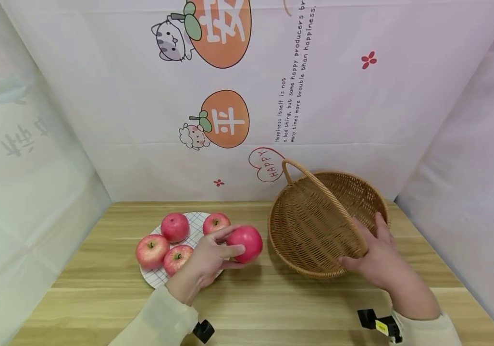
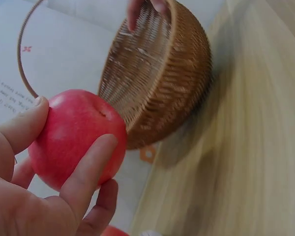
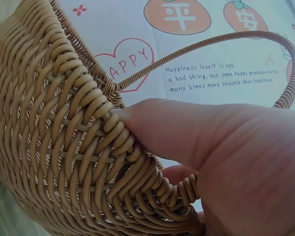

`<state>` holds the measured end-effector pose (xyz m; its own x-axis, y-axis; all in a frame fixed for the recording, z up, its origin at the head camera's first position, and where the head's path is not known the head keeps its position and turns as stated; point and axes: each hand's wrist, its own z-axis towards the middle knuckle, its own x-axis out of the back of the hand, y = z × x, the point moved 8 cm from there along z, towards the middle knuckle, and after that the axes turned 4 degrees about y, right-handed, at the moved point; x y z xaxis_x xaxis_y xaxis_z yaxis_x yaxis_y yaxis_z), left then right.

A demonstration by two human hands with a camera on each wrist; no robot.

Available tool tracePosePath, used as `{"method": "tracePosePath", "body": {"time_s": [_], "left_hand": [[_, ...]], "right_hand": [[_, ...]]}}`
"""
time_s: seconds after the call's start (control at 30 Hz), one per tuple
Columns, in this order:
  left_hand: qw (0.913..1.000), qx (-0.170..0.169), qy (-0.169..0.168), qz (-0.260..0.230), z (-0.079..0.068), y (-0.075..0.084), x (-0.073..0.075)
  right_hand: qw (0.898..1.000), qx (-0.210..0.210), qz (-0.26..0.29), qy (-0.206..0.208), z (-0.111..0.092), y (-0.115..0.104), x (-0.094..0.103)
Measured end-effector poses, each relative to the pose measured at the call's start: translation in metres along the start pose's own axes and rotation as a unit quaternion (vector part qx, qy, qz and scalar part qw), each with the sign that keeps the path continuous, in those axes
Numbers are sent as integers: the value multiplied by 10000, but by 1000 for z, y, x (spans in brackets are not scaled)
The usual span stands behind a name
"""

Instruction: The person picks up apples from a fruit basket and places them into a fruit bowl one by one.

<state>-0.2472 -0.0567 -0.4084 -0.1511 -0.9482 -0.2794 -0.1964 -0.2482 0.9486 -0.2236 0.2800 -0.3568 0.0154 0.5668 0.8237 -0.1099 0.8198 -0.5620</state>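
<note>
My left hand (image 1: pixel 205 262) holds a red apple (image 1: pixel 251 243) between plate and basket, above the table. In the left wrist view the thumb and fingers wrap the apple's (image 2: pixel 76 132) sides, and the dimple at one end shows. At the right, my right hand (image 1: pixel 381 264) grips the rim of a woven wicker basket (image 1: pixel 299 235) beside the foot of its arched handle (image 1: pixel 327 192). The basket leans with its mouth toward me, and no fruit shows inside. In the right wrist view the thumb (image 3: pixel 162 128) presses on the braided rim.
A white plate with a grid pattern (image 1: pixel 196 229) stands on the left of the wooden table (image 1: pixel 268 307), bearing several red apples (image 1: pixel 152 251). Printed white cloth (image 1: pixel 165 168) hangs behind the table, with more cloth along both sides.
</note>
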Motion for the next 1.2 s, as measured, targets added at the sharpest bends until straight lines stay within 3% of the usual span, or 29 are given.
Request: {"method": "tracePosePath", "body": {"time_s": [0.2, 0.37, 0.53, 0.63, 0.83, 0.93, 1.1, 1.2], "left_hand": [[9951, -251, 721, 622, -3, -4, 21], [9776, -418, 1409, 1507, -6, -5, 37], [9612, -454, 1744, 2091, -7, -8, 43], [9417, -675, 1843, 2731, -5, -6, 43], [8836, -1108, 2168, 4000, -6, 0, 43], [8662, -1192, 2309, 4267, -7, 2, 45], [8577, -1291, 2430, 4344, -8, 4, 51], [8620, -1259, 2397, 4285, -8, 5, 52]], "right_hand": [[10000, 6, 14, 1, 0, -1, 0], [10000, -3, -27, 4, 0, 0, 0], [10000, -20, -42, -16, 0, 0, 0], [10000, -43, -36, -39, 0, 0, 0], [9999, -72, -40, -76, 0, -1, 0], [9999, -62, -53, -78, 0, -1, 0], [10000, -41, -55, -65, 0, -2, 0], [10000, -40, -29, -47, -1, -2, 0]]}}
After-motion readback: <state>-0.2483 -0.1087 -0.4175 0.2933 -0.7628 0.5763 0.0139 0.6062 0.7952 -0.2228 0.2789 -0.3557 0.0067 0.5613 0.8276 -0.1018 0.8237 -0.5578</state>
